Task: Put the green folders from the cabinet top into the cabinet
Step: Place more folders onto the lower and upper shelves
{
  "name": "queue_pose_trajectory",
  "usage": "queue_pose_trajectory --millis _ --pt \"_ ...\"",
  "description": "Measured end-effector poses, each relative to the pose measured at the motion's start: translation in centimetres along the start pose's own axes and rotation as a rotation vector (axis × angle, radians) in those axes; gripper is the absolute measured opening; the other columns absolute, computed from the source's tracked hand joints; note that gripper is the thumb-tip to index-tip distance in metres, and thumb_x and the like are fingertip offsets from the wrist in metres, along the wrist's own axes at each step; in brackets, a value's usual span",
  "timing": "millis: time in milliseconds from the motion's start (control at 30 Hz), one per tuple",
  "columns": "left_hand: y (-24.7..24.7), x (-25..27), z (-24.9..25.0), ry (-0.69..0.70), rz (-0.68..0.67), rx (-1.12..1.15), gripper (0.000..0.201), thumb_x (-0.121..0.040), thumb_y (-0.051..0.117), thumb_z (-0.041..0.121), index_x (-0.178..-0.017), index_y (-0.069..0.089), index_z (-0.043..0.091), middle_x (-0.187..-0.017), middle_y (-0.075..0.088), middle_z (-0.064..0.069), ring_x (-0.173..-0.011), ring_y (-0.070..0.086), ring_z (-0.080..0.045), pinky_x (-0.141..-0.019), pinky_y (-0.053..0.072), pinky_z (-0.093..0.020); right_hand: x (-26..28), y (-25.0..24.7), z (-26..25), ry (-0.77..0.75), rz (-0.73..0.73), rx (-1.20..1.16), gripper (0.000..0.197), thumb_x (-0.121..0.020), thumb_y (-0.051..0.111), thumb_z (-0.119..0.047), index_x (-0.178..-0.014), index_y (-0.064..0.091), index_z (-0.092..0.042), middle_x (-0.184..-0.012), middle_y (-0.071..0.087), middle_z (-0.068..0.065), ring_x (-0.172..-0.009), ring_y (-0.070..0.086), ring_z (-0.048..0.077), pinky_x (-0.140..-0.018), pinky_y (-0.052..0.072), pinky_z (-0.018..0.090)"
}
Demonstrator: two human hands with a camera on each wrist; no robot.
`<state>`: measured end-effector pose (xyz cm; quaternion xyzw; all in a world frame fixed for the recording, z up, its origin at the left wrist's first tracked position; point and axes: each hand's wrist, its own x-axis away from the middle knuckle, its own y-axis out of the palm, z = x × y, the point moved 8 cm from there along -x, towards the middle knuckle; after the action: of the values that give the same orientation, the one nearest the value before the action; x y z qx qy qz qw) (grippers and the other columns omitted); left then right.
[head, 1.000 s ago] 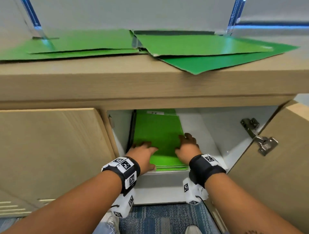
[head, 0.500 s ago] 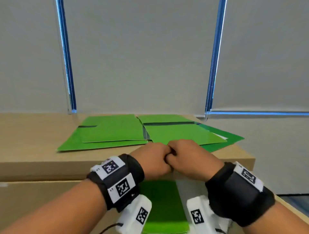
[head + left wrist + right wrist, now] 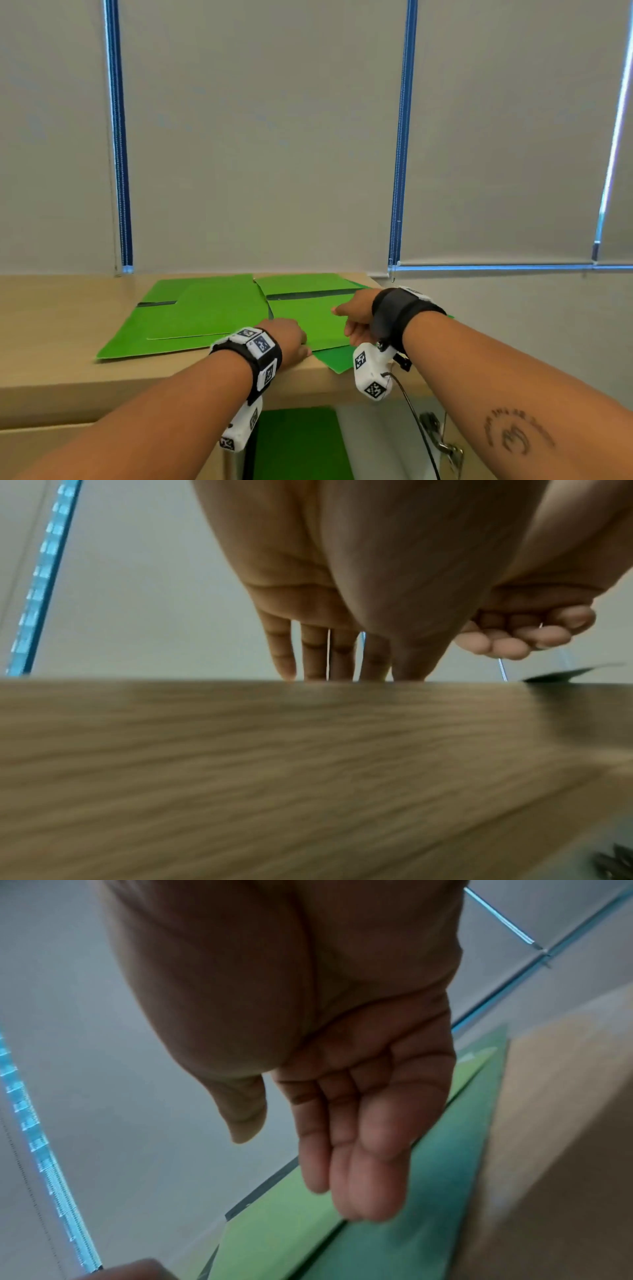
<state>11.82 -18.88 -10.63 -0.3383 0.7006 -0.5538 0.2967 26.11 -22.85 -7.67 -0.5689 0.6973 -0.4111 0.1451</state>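
Green folders [image 3: 219, 308] lie flat on the cabinet top [image 3: 58, 325], overlapping in two loose piles, one toward ten o'clock from the hands and one at twelve o'clock under them. The left hand [image 3: 291, 339] reaches palm down over the front lip of the top, its fingers straight and together, tips at the near edge of the right-hand pile; the left wrist view shows those fingers [image 3: 308, 647] extended past the wooden edge, gripping nothing. The right hand [image 3: 356, 318] hovers over the same pile at one o'clock from the left hand, palm turned inward, fingers [image 3: 363, 1150] loosely extended and relaxed, holding nothing; whether they touch the folder is not clear.

A corner of the lowest folder [image 3: 337, 359] in the right pile juts out beyond the front edge of the top. To nine o'clock the wooden top runs on bare. Below, at six o'clock, the cabinet [image 3: 356, 442] stands open, with more green folders [image 3: 294, 442] lying inside and a metal hinge [image 3: 442, 442] at its right.

Both forearms cover part of the opening, so the compartment's depth cannot be seen. The wrist views are blurred, and the left one is mostly filled by the wood front.
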Motion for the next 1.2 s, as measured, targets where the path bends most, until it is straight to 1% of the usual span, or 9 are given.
queue_pose_trajectory --millis 133,333,433,533,833,933,1000,1100,1200 --pt "-1.6 1.3 -0.3 -0.032 0.142 0.064 0.041 -0.102 0.032 0.032 -0.099 0.065 0.008 -0.1 0.066 -0.013 -0.091 0.063 -0.03 -0.086 0.051 -0.039 0.7 1.6 2.0 0.124 -0.142 -0.053 0.074 -0.094 0.029 -0.065 -0.077 0.063 -0.002 -0.055 0.068 0.009 -0.051 0.061 0.02 -0.061 0.05 0.03" --pt "-5.6 4.3 1.7 -0.021 0.412 0.126 0.042 -0.102 0.029 0.035 -0.097 0.064 0.011 -0.098 0.067 -0.015 -0.09 0.063 -0.035 -0.078 0.047 -0.037 1.2 1.1 0.5 0.073 -0.08 -0.525 0.075 -0.092 0.045 -0.059 -0.141 0.031 -0.003 -0.099 0.066 0.023 -0.087 0.067 0.032 -0.079 0.057 0.046" --pt "-6.3 6.1 3.3 0.054 0.502 0.268 0.039 -0.102 0.029 0.039 -0.101 0.061 0.016 -0.097 0.067 -0.01 -0.091 0.061 -0.033 -0.076 0.047 -0.037 2.3 -1.3 -1.3 -0.093 0.133 -0.724 0.034 -0.092 0.056 -0.012 -0.123 0.05 0.0 -0.126 0.056 0.027 -0.105 0.062 0.038 -0.091 0.054 0.05" --pt "-6.8 7.5 1.1 0.054 0.591 0.637 0.04 -0.1 0.035 0.046 -0.119 0.06 0.021 -0.12 0.062 0.0 -0.111 0.057 -0.021 -0.093 0.045 -0.033 3.7 -3.4 -2.7 -0.224 0.221 -0.875 0.021 -0.088 0.049 0.009 -0.107 0.057 0.005 -0.107 0.063 0.03 -0.093 0.064 0.041 -0.088 0.051 0.06" --pt "-11.7 11.6 -10.7 -0.195 0.902 1.06 0.073 -0.096 0.048 0.044 -0.153 0.015 0.015 -0.161 0.012 -0.005 -0.147 0.012 -0.016 -0.12 0.012 -0.033 10.6 -8.5 -4.6 -0.513 0.405 -0.864 0.013 -0.08 0.058 0.001 -0.075 0.053 -0.01 -0.076 0.051 0.007 -0.076 0.049 0.023 -0.071 0.04 0.036" --pt "-12.4 12.6 -11.3 -0.122 0.942 1.366 0.056 -0.1 0.046 0.03 -0.15 0.023 0.022 -0.154 0.032 -0.004 -0.14 0.032 -0.02 -0.116 0.026 -0.038 11.8 -8.5 -4.7 -0.572 0.381 -0.889 0.018 -0.08 0.055 0.005 -0.073 0.05 -0.01 -0.076 0.048 0.007 -0.074 0.046 0.02 -0.068 0.036 0.034" --pt "-12.5 13.6 -10.5 -0.078 0.964 1.458 0.03 -0.1 0.043 0.02 -0.13 0.041 0.026 -0.124 0.057 0.009 -0.115 0.051 -0.016 -0.099 0.041 -0.023 12.3 -7.9 -5.0 -0.627 0.341 -0.896 0.015 -0.073 0.059 0.002 -0.078 0.053 -0.011 -0.078 0.052 0.007 -0.08 0.05 0.025 -0.077 0.041 0.038" --pt "-11.6 14.7 -10.0 -0.093 1.036 1.522 0.017 -0.094 0.045 0.021 -0.109 0.052 0.025 -0.103 0.056 0.012 -0.097 0.051 -0.01 -0.09 0.037 -0.024 12.2 -7.7 -4.8 -0.677 0.365 -0.897 0.051 -0.063 0.066 -0.01 -0.112 0.053 -0.016 -0.1 0.061 0.008 -0.094 0.058 0.028 -0.079 0.051 0.042" --pt "-9.6 15.3 -10.0 -0.135 1.094 1.639 0.054 -0.073 0.046 0.036 -0.116 0.059 0.005 -0.118 0.063 -0.01 -0.11 0.056 -0.027 -0.099 0.043 -0.044 12.5 -7.3 -3.9 -0.688 0.37 -0.856 0.085 -0.052 0.072 -0.023 -0.132 0.043 -0.023 -0.131 0.053 0.007 -0.119 0.052 0.028 -0.101 0.044 0.054"
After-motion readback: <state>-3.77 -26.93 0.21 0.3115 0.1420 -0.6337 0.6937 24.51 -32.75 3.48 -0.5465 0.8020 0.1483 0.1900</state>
